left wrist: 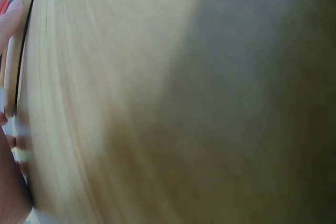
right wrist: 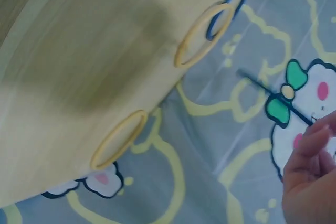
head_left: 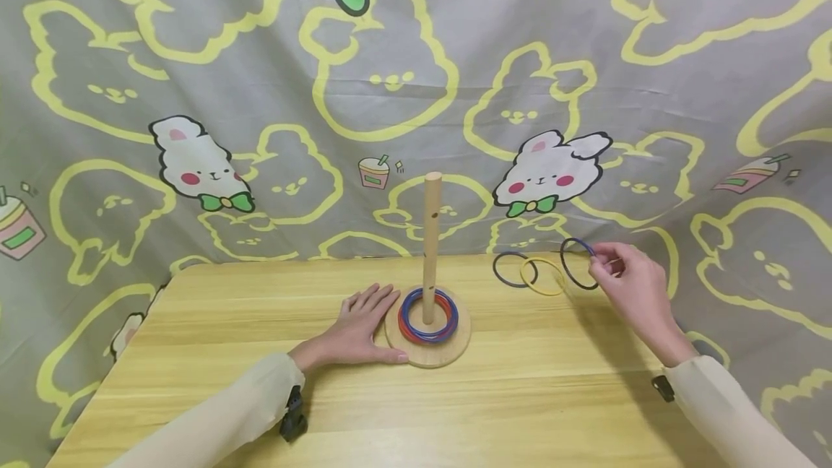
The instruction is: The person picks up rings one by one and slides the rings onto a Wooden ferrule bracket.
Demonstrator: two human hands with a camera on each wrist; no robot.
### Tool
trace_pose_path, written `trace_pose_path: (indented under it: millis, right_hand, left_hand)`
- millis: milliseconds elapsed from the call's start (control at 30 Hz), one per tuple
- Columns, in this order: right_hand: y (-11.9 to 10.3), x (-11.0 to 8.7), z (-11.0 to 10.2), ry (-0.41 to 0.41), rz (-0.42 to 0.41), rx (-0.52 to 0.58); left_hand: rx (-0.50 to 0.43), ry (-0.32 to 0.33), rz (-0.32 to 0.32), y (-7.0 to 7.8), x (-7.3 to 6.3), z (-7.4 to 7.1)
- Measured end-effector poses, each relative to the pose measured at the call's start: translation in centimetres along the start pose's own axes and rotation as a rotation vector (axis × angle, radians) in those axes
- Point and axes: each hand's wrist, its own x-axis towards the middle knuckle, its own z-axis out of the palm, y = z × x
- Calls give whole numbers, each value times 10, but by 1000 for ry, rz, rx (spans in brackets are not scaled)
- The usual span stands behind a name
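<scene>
Right hand (head_left: 630, 280) pinched a dark blue ring (head_left: 562, 269) by its edge, a yellow ring (head_left: 543, 294) lying left of that hand. Left hand (head_left: 354, 327), fingers outstretched, touched the wooden stand (head_left: 431, 237) immediately to its right.

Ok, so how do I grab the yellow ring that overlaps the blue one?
I'd pinch the yellow ring by its thin rim, on the right side in the head view, coming from above: it lies flat, and the blue ring overlaps its left side.
</scene>
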Motion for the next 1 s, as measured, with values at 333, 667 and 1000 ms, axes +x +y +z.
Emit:
trace_pose_path:
  millis: [333,667,1000]
  right_hand:
    - [-43,-16,-9,43,-58,94]
    - [-86,-23,-15,49,-137,241]
    - [-134,-22,-18,16,-107,432]
  left_hand:
    - [2,-4,4,1,-2,-1]
    - [-5,4,3,-3,1,2]
    - [-9,17,8,-6,0,4]
